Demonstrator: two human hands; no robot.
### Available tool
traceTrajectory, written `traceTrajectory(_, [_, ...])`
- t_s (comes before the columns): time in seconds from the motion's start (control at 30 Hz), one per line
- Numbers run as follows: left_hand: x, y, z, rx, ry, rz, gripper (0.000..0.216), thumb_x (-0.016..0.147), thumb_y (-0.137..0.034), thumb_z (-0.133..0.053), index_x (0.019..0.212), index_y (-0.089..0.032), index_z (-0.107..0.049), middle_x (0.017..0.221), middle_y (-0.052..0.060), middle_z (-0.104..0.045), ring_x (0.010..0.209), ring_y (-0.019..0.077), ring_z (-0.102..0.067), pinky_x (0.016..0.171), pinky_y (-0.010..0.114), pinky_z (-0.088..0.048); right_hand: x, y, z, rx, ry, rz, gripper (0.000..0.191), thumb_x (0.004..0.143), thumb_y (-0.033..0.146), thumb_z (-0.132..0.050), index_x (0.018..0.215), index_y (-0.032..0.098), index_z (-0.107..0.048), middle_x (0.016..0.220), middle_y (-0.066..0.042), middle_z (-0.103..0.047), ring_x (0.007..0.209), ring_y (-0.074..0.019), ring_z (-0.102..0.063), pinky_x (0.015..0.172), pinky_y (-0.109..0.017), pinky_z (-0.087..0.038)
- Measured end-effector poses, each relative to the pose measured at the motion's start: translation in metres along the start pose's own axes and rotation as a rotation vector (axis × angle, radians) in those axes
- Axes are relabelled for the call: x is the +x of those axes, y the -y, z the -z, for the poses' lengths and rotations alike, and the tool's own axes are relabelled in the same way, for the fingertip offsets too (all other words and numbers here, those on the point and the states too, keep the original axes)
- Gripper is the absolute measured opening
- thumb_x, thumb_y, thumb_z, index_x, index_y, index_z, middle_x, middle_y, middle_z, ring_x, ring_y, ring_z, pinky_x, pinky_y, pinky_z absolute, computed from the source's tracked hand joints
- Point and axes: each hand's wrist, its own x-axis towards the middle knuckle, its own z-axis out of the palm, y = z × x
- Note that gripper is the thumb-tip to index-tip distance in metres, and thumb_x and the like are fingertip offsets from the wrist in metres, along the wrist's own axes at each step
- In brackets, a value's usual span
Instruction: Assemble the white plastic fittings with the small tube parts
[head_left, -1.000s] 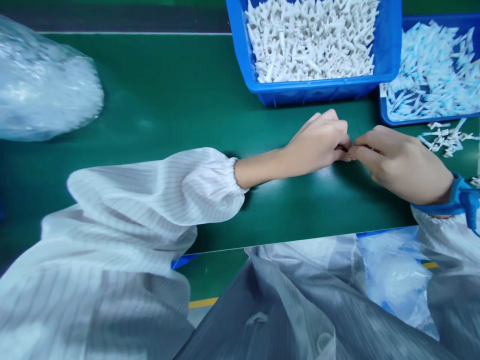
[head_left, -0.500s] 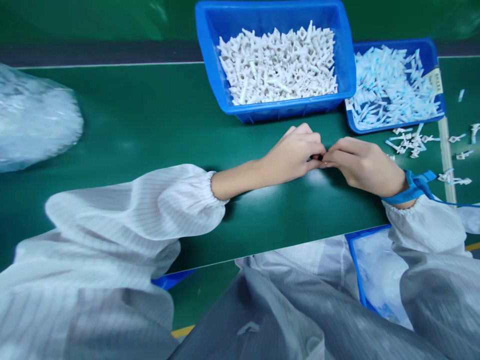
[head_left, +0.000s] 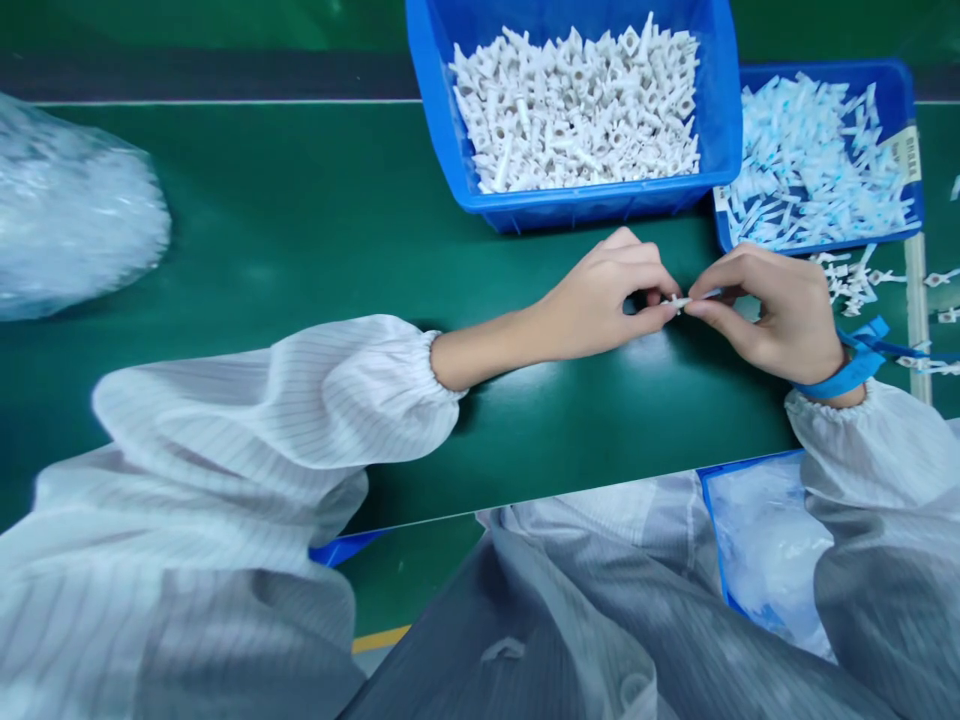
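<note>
We find a small white part (head_left: 678, 303) between the fingertips, left hand (head_left: 619, 288) and right hand (head_left: 784, 308) each pinching it. We judge light pressure and straight alignment best.

1. Held part (head_left: 677, 303): white.
2. Large bin (head_left: 577, 200): plain bright blue; the fittings (head_left: 577, 115) inside are off-white.
3. Shallow tray (head_left: 892, 98): deeper blue; its small pieces (head_left: 802, 160) are translucent white with light-blue touches.
4. Tray label (head_left: 906, 155): cream with dark print.
5. Tabletop (head_left: 300, 240): glossy dark green.
6. Sleeves (head_left: 360, 390): white, with thin grey stripes.
7. Wristband (head_left: 836, 381): solid blue.
8. Bag (head_left: 75, 215): clear, whitish.
9. Floor line (head_left: 380, 638): yellow.
</note>
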Motion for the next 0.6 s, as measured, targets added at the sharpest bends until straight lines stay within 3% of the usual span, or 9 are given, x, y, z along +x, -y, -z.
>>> traceTrajectory(0.23, [-0.004, 0.001, -0.002, -0.069, -0.141, -0.032, 0.034, 0.118, -0.037, -0.054, 0.102, -0.023, -0.080, 0.100, 0.005, -0.083, 0.099, 0.0197, -0.075, 0.101, 0.038, -0.055, -0.003, 0.000, -0.006, 0.052, -0.073, -0.067, 0.028, 0.116, 0.053, -0.069, 0.110, 0.028, -0.079, 0.099, -0.006, -0.082, 0.078, -0.0212, -0.073, 0.071, -0.036, -0.061])
traceTrajectory(0.47, [-0.005, -0.008, -0.002, -0.136, -0.141, 0.021, 0.027, 0.113, -0.034, -0.058, 0.099, -0.022, -0.077, 0.090, 0.001, -0.082, 0.084, 0.0145, -0.075, 0.082, 0.027, -0.054, -0.005, -0.001, -0.009, -0.021, -0.113, -0.049, 0.034, 0.120, 0.055, -0.061, 0.111, 0.028, -0.080, 0.094, -0.004, -0.082, 0.069, -0.0203, -0.070, 0.070, -0.036, -0.059])
traceTrajectory(0.6, [-0.006, -0.007, -0.006, -0.094, -0.145, 0.019, 0.032, 0.118, -0.039, -0.055, 0.112, -0.021, -0.081, 0.092, 0.001, -0.083, 0.084, 0.0142, -0.075, 0.084, 0.027, -0.056, -0.003, 0.002, -0.001, -0.071, -0.110, 0.022, 0.025, 0.120, 0.044, -0.064, 0.112, 0.027, -0.080, 0.088, -0.003, -0.081, 0.069, -0.0198, -0.070, 0.070, -0.036, -0.058])
